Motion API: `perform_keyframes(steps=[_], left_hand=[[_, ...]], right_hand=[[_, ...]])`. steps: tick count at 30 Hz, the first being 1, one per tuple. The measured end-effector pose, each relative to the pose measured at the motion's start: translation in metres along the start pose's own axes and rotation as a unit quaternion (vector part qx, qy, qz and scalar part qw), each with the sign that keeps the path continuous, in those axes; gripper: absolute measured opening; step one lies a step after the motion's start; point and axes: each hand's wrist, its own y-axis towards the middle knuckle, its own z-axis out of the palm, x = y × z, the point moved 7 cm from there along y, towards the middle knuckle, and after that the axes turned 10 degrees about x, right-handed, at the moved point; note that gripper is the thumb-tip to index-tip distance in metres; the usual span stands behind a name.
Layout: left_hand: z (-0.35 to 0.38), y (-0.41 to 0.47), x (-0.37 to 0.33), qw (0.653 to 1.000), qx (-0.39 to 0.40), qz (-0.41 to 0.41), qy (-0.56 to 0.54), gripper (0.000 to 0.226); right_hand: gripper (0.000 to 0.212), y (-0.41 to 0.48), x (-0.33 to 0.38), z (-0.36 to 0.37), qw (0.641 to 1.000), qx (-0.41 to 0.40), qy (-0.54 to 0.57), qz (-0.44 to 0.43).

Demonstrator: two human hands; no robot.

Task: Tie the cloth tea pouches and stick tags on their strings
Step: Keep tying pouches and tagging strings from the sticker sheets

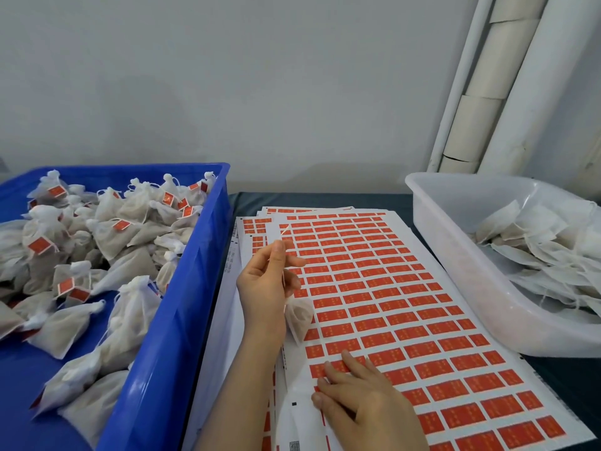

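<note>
So, the right hand (361, 398) lies flat with fingers stretched on the red tag sticker sheet (422, 320), grasping nothing. Just beyond, the left hand (266, 281) pinches the string (285, 232), and the tea pouch (300, 317) dangles over the sheet. Risk: if the pouch swings or the string slips, the tag could land crooked. The blue crate (182, 288) of tagged pouches sits farther left.
</note>
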Motion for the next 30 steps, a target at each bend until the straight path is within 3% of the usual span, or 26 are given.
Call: perform_keyframes(steps=[3,9,14,16,22,30], left_hand=[[0.000,0.000,0.000,1.000,0.002,-0.002,-0.002,0.019],[0.000,0.001,0.000,1.000,-0.003,-0.006,-0.001,0.018],[0.000,0.001,-0.001,1.000,0.006,-0.006,-0.007,0.017],[0.001,0.000,-0.001,1.000,0.011,-0.007,-0.013,0.018],[0.002,0.000,-0.003,1.000,0.013,-0.011,-0.018,0.020],[0.004,-0.002,-0.005,0.999,0.026,-0.012,-0.021,0.019]], right_hand=[[0.051,-0.011,-0.002,0.003,0.995,-0.091,-0.041,-0.010],[0.045,-0.021,0.006,-0.006,0.993,-0.110,0.003,-0.029],[0.049,-0.015,0.005,-0.022,0.997,0.027,0.068,0.017],[0.048,-0.019,0.005,-0.023,0.997,0.026,0.074,0.011],[0.060,-0.035,0.001,-0.013,0.973,-0.154,0.174,0.013],[0.034,-0.033,0.000,-0.009,0.952,-0.251,0.171,-0.037]])
